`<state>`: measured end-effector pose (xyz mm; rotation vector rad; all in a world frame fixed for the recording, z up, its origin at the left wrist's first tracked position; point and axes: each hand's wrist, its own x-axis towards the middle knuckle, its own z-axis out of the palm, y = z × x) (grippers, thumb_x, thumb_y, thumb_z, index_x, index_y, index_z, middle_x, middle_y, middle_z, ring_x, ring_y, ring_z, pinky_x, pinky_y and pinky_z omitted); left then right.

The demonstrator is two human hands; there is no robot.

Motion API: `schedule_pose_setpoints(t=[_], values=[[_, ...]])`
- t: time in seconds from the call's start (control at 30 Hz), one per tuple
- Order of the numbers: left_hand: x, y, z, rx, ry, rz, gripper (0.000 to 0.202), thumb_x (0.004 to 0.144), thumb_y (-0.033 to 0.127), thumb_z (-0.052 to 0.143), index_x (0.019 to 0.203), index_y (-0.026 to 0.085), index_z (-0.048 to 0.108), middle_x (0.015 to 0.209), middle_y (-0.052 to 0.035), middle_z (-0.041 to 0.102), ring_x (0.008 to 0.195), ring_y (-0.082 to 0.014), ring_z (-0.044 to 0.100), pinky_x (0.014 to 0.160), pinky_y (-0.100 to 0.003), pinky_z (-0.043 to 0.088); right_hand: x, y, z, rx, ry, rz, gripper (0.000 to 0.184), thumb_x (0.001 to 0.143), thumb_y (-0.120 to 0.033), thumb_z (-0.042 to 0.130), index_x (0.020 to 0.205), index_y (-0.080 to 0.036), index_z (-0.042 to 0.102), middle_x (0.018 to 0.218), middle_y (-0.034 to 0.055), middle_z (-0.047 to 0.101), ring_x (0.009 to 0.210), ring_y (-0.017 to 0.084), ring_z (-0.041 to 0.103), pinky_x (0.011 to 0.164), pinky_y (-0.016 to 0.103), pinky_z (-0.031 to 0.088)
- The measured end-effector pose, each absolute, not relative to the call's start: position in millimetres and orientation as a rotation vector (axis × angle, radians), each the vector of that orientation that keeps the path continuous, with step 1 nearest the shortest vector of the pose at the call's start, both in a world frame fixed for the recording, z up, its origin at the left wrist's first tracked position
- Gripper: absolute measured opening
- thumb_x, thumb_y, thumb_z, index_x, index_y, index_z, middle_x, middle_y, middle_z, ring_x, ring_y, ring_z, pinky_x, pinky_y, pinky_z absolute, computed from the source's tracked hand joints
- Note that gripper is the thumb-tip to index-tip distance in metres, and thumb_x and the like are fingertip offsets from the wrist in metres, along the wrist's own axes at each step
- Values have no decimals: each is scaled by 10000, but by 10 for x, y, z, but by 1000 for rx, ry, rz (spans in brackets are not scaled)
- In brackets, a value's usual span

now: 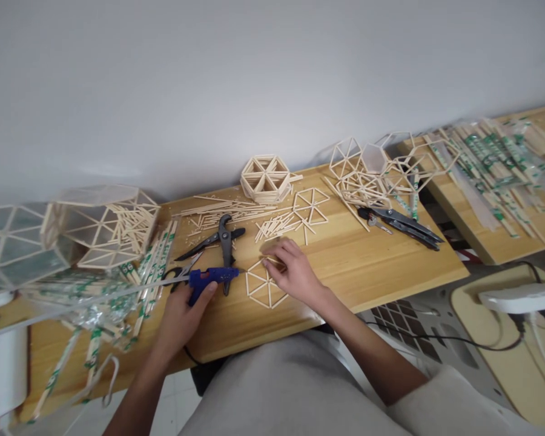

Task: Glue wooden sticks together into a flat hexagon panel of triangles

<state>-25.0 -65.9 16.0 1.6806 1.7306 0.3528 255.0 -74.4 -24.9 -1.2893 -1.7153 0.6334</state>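
Note:
My left hand [184, 315] is wrapped round the handle of a blue glue gun [211, 278], whose nozzle points right toward a flat hexagon of thin wooden sticks [261, 284] lying on the wooden table [372, 266]. My right hand [290, 269] rests on the right side of that hexagon, fingers bent and pressing down on its sticks. Black cutting pliers [222, 239] lie just behind the glue gun.
Loose sticks [277, 227] are scattered behind my hands. A stacked hexagon block [266, 177] stands by the wall, open stick hexagons [367, 169] at the right with black shears [404, 225]. Clear-panelled stick shapes [72, 230] and wrapped chopsticks [118, 290] fill the left. A second table [504, 175] holds more packets.

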Motion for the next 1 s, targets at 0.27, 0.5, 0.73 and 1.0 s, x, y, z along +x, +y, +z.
schedule_pose_setpoints(t=[0.27, 0.5, 0.73, 1.0], values=[[-270, -659, 94, 1638, 1707, 324, 633, 850, 803, 515, 640, 226, 668, 538, -33, 639, 523, -216, 591, 525, -315, 449, 2416, -655, -327, -1252, -1758, 593, 52, 970, -170, 705, 944, -211, 723, 973, 76, 676, 963, 251, 618, 886, 410, 512], [-229, -657, 144, 1701, 1731, 300, 623, 847, 801, 481, 616, 235, 599, 577, -40, 656, 563, -228, 607, 554, -330, 440, 2410, -654, -352, -1263, -1780, 570, 79, 951, -148, 721, 916, -218, 710, 962, 64, 683, 946, 251, 619, 883, 415, 505], [-236, -652, 189, 1744, 1747, 262, 593, 835, 792, 493, 611, 250, 585, 569, -36, 656, 550, -238, 604, 561, -339, 430, 2416, -646, -338, -1261, -1788, 559, 82, 949, -137, 719, 915, -211, 710, 939, 64, 681, 930, 248, 615, 878, 410, 506], [-254, -668, 194, 1716, 1789, 235, 626, 806, 839, 480, 600, 255, 574, 553, -36, 638, 538, -240, 585, 538, -342, 406, 2420, -644, -346, -1251, -1779, 567, 85, 949, -138, 720, 911, -213, 707, 948, 66, 690, 936, 250, 620, 874, 415, 511]])
